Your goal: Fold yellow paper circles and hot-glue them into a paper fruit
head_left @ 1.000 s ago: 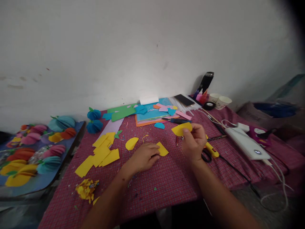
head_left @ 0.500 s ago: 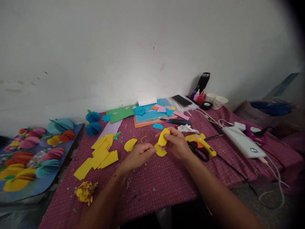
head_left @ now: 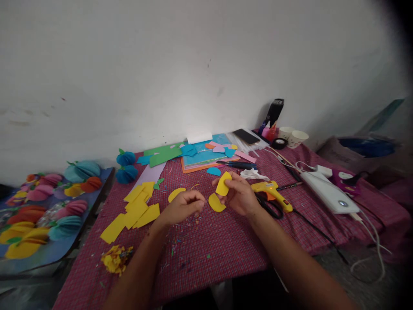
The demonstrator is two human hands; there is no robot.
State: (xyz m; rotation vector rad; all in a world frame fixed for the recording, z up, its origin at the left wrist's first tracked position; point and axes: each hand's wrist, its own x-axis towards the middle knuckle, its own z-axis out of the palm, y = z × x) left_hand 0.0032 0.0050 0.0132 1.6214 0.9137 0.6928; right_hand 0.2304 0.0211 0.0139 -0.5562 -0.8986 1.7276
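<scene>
My right hand is closed on a yellow paper piece, pinched between thumb and fingers above the cloth. Just below it, a rounded yellow paper cutout shows near the fingertips; I cannot tell whether it is held too or lies on the table. My left hand hovers to the left, fingers loosely bent and thumb a little apart, with nothing visible in it. Behind that hand lies another yellow rounded cutout, partly covered. Yellow paper rectangles lie in an overlapping pile farther left.
Right of my right hand lie a yellow glue gun, black-handled scissors and a white power bank. Paper cups and a black bottle stand at the back. Finished paper pumpkins fill a board at left.
My left hand has drawn back slightly left, away from the yellow paper, and its fingers have loosened. The right hand stays almost in place with the paper piece.
</scene>
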